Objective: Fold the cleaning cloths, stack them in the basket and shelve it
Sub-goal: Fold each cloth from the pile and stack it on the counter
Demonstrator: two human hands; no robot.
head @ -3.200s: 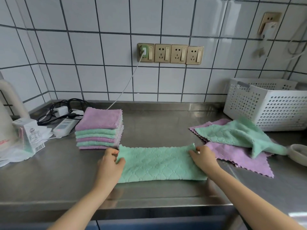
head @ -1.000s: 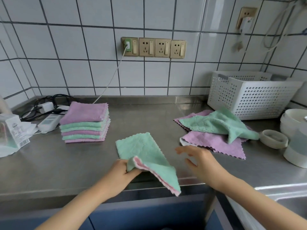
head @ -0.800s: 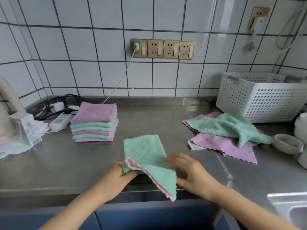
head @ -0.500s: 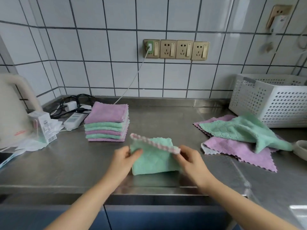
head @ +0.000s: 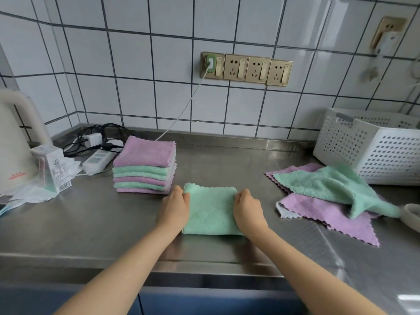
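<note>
A green cloth [head: 210,211], folded to a small square, lies flat on the steel counter [head: 91,223] in front of me. My left hand [head: 175,206] grips its left edge and my right hand [head: 247,208] grips its right edge. To the left behind it stands a neat stack of folded cloths [head: 145,165], purple and green, with purple on top. On the right lie unfolded cloths: a crumpled green cloth [head: 329,187] over a purple cloth [head: 327,215]. The white perforated basket [head: 372,146] stands at the far right against the wall.
A white kettle [head: 16,142], a small carton [head: 52,169] and wrappers sit at the far left. A power strip [head: 97,159] with black cables lies behind the stack. A white round dish [head: 411,215] shows at the right edge. Wall sockets [head: 246,69] are above.
The long green strip was lifted and folded in half. Half a second ago I held it up by its top edge; now it lies flat as a square with both hands at its sides.
</note>
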